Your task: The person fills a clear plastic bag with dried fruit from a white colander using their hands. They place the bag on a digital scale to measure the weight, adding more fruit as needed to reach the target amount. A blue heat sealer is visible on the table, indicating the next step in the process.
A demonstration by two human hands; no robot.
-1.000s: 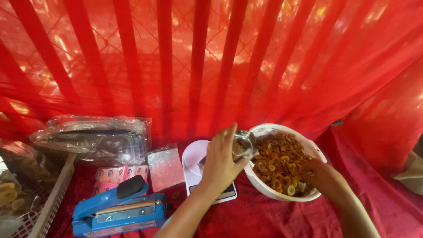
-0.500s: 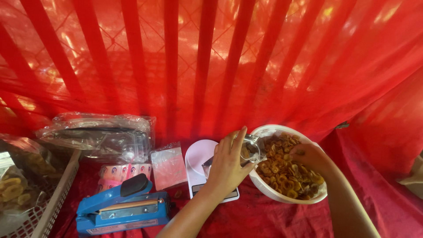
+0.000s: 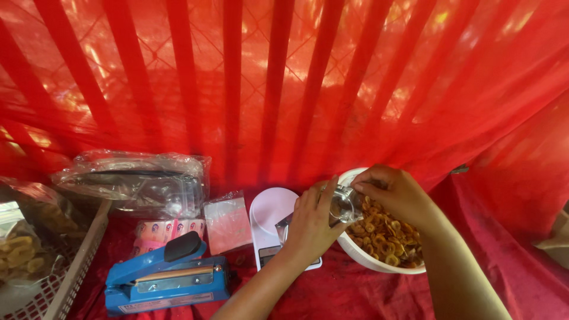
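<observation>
holding clear pouch (image 3: 344, 204) between both hands at bowl (image 3: 379, 264) rim, 12 o'clock; my left hand (image 3: 311, 225) clamps its side, my right hand (image 3: 394, 192) pinches top, nearer chips (image 3: 385, 234).

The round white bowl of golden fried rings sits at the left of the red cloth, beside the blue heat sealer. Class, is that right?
Not quite: the head view shows the round white bowl at the right, under both hands; the blue heat sealer lies at the left.

Red backlit glow, dim foregrd, slight blur
</observation>
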